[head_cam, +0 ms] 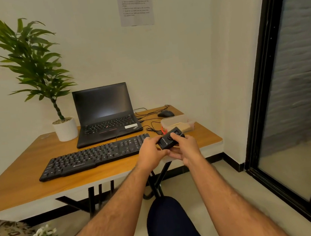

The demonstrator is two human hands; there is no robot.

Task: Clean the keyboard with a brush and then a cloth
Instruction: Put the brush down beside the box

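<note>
Both hands hold one small black device above the right end of the black keyboard, which lies on the wooden surface: left hand and right hand fingers wrapped around it. Its white lettering is unreadable. The laptop behind bears a ThinkPad-style corner badge.

The room is dimly and evenly lit in a warm, yellowish cast, with soft light from above. The black laptop screen carries a pale, diffuse reflection low in its middle. Shadows under the orange-brown wooden counter are soft. Wide-angle distortion bends the black door frame at the right edge. The printed white paper sheet on the wall is too blurred to read.
</note>
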